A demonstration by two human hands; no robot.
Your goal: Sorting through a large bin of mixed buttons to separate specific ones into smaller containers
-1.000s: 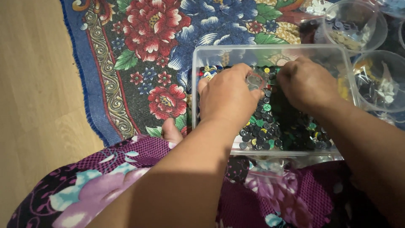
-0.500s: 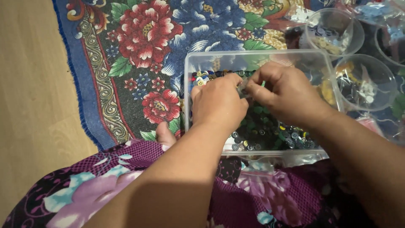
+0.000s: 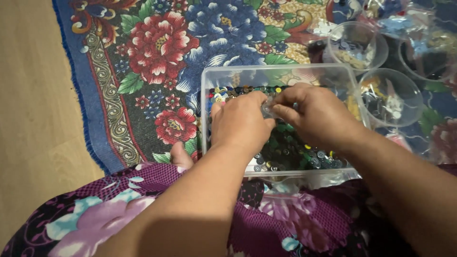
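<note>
Presently both hands work inside the clear plastic box [image 3: 209, 95], which is filled with small buttons [image 3: 285, 147] of mixed colours. Left hand [image 3: 240, 124] and right hand [image 3: 316, 116] meet at the box centre, fingers pinched together on one pale button [image 3: 268, 110]. Judged light, hard, smooth and slippery; grip it by the rim between thumb and fingertip. Box rests on a flowered rug [image 3: 157, 52] over wooden floor [image 3: 33, 119] at 9 o'clock. Clear round cups [image 3: 390, 95] stand at 2 o'clock.
</note>
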